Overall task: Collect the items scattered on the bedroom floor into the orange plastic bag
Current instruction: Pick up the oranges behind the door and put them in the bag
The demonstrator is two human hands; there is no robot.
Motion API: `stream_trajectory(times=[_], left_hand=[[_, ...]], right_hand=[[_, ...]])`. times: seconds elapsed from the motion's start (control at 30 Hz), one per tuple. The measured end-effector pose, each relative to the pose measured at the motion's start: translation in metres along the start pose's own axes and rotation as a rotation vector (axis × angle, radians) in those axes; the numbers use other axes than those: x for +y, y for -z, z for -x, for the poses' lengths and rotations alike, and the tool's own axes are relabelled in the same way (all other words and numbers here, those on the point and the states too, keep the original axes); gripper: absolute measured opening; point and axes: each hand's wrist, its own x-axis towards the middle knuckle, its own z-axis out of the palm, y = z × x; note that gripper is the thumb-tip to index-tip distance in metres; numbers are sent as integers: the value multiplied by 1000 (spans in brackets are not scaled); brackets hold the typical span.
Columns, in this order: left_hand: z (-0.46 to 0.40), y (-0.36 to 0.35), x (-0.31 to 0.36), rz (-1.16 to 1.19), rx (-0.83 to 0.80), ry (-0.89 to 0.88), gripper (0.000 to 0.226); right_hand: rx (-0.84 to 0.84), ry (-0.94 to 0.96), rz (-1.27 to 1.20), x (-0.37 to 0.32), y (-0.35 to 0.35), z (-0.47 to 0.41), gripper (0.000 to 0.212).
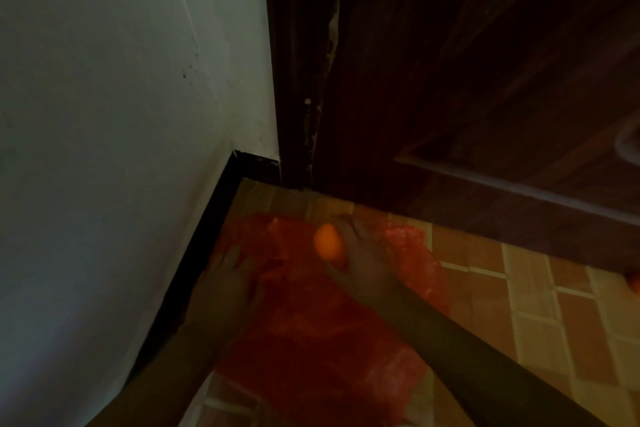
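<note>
Brick-patterned floor tiles (540, 291) meet a pale wall (121, 97) with a black skirting board (194, 260) and a dark wooden door (485, 80) in a dim corner. From the head camera, the orange plastic bag (311, 322) lies spread on the floor in that corner. Over it, the right hand (363, 263) curls its fingers round a small orange ball (327, 241). At the bag's left edge is the left hand (228, 281), resting on the plastic; blur hides whether it grips the bag. Another orange item (634, 282) peeks in at the frame's right edge, well apart.
</note>
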Motion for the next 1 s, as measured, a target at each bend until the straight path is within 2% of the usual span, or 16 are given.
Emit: stream_trajectory(times=[0.1,0.13,0.17,0.23,0.3,0.37,0.43,0.5,0.57,0.67,0.73,0.9,1.0], left_hand=[[-7,-1,8,1,37,26,23],[-9,-1,11,5,50,22,22],[-10,-1,14,11,59,19,21],[-11,-2,20,11,63,5,25],[-10,-3,26,12,49,-8,31],[-11,-4,29,15,31,-13,34],[-14,-3,33,35,31,-12,34],[-16,-1,37,76,36,-21,33],[-17,0,41,86,30,-38,31],[-15,2,46,55,9,-38,25],[-14,3,49,46,1,-29,21],[-16,9,57,44,-59,-3,7],[-15,13,62,40,-80,-7,10]], right_hand=[[-359,15,36,5,-16,26,85],[-463,41,63,6,-18,31,78],[-489,69,77,5,-17,34,68],[-384,80,117,5,-7,38,54],[-230,61,236,8,9,36,56],[-149,-25,318,16,23,35,57],[-176,-165,331,24,30,33,50],[-245,-257,296,30,30,34,53],[-284,-307,255,39,25,40,57],[-388,-357,315,51,18,54,40],[-448,-366,364,53,13,59,38],[-458,-387,372,47,-4,60,37],[-368,-380,311,43,-9,55,35]])
